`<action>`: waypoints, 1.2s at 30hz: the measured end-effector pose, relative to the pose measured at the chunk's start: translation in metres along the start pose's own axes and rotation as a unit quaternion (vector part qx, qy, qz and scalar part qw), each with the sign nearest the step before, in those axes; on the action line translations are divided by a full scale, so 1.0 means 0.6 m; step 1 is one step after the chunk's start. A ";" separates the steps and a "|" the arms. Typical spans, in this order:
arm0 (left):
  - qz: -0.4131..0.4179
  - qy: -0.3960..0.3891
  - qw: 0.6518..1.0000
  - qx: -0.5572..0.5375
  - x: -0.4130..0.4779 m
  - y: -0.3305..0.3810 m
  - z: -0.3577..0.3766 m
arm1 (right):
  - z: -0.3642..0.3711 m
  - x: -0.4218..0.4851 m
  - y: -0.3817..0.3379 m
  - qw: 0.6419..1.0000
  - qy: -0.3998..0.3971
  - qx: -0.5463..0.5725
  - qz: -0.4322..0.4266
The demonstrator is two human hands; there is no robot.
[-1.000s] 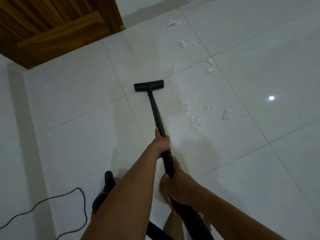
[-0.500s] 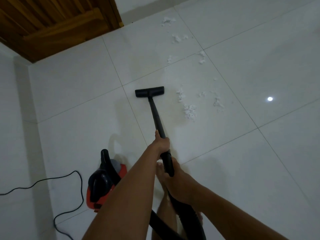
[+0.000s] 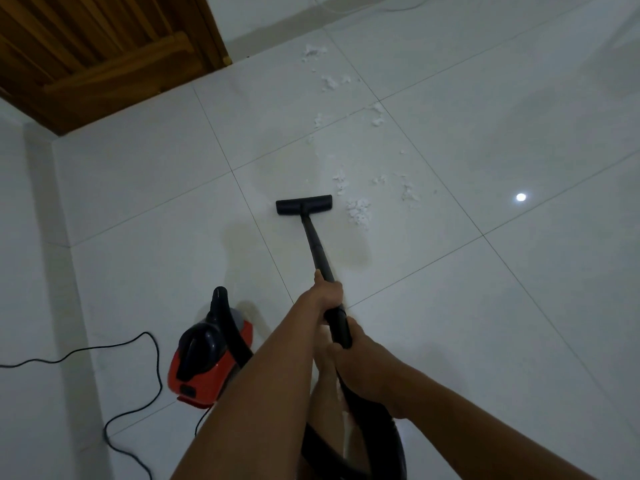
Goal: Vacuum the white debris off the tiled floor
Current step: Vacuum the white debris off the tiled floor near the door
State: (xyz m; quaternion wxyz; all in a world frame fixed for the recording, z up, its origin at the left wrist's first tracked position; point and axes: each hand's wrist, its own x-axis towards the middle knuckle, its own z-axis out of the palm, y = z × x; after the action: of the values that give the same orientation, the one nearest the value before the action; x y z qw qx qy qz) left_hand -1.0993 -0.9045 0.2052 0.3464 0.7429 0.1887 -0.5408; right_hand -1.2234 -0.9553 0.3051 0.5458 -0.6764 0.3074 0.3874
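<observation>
My left hand (image 3: 325, 295) grips the black vacuum wand (image 3: 316, 242) partway up. Lower down, my right hand (image 3: 360, 365) holds the wand's thicker end where the hose joins. The flat black floor nozzle (image 3: 304, 204) rests on the white tiled floor (image 3: 485, 306). A clump of white debris (image 3: 358, 211) lies just right of the nozzle. More white debris trails away from me: small bits (image 3: 407, 192), a patch (image 3: 376, 116), and pieces (image 3: 315, 53) near the far wall.
The red and black vacuum canister (image 3: 207, 358) sits on the floor at my left, its black power cord (image 3: 114, 348) snaking left. A wooden door (image 3: 104, 53) stands at the top left. A white wall (image 3: 24, 271) runs along the left.
The nozzle has been drawn back toward me and now sits beside the nearest debris clump. More of the canister has come into view at the left.
</observation>
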 end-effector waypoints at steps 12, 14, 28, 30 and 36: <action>0.009 -0.023 1.000 0.015 -0.042 -0.006 0.057 | -0.018 -0.055 0.025 1.000 0.013 -0.007 0.010; 0.010 -0.023 1.000 0.010 -0.037 -0.004 0.059 | -0.020 -0.057 0.026 1.000 0.010 0.000 0.011; 0.022 -0.036 0.998 -0.036 0.017 0.017 0.051 | -0.032 -0.023 0.007 1.000 0.017 0.009 -0.006; 0.015 -0.041 0.998 -0.041 0.029 0.022 0.049 | -0.036 -0.014 0.002 1.000 0.016 0.010 -0.004; 0.017 -0.039 0.998 -0.039 0.065 0.038 0.036 | -0.046 0.018 -0.008 1.000 0.018 0.004 -0.014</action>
State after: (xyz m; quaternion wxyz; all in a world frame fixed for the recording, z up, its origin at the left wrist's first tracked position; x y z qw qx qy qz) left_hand -1.0855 -0.9395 0.1722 0.3914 0.7102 0.1835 -0.5557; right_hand -1.2085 -0.9811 0.3014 0.5481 -0.6853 0.3090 0.3666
